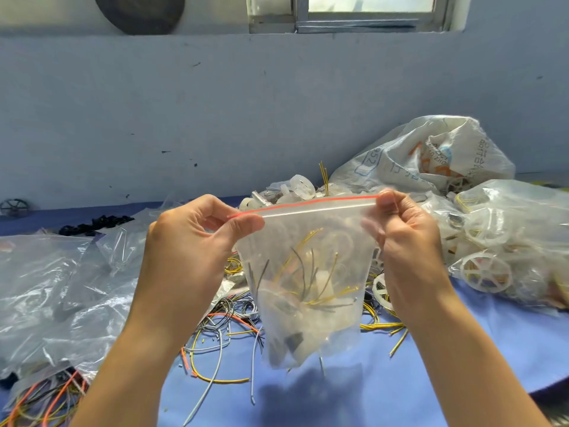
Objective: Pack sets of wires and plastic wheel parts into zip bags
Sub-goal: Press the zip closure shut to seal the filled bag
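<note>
Loose wires (215, 331) lie tangled on the blue table (462, 349), with clear plastic sheets (46, 288) at left. Above them, a zip bag (308, 272) hangs by its red-striped top: the left hand (197, 238) pinches its left corner, the right hand (406, 235) its right. Wires and pale parts sit inside. Farther off lie white wheels (300, 188) and a sack (431, 152).

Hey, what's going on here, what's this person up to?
A person holds a filled zip bag up over the blue surface, the left hand pinching one end of its red-lined top strip and the right hand pinching the other. Inside are yellow and grey wires and pale plastic parts. Below lie loose wires; bagged plastic wheels sit at right.
</note>
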Tool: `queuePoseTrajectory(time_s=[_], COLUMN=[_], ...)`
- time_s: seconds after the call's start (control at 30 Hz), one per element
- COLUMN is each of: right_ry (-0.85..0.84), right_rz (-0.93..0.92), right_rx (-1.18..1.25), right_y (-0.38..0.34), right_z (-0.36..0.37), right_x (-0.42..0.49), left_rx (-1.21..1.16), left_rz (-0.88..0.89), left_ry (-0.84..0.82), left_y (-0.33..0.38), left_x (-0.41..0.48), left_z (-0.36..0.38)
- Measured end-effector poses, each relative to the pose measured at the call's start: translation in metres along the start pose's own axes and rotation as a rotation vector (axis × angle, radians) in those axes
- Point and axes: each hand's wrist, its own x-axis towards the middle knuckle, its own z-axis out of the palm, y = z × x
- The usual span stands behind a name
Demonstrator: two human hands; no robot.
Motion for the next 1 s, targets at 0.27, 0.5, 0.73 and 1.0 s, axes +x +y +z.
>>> queuePoseTrajectory(time_s=[0.27, 0.5, 0.73, 1.0], right_ry=[-0.176, -0.463, -0.399, -0.233], right_rz=[-0.385, -0.458, -0.484, -0.646], right_rx=[-0.616, -1.035, -1.147, -1.119], right_y=[-0.029, -0.038, -0.019, -0.015], right_z=[0.01, 0.032, 0.024, 0.002], right_x=[-0.011, -0.034, -0.036, -0.032], left_rx=[0.044, -0.163, -0.088, -0.023], left_rz=[0.062, 0.078, 0.059, 0.074], left_ry=[-0.035, -0.12, 0.039, 0.278], left_y=[0.001, 0.009, -0.001, -0.008], left_x=[-0.002, -0.01, -0.004, 0.012], left_z=[0.014, 0.035, 0.037, 0.012])
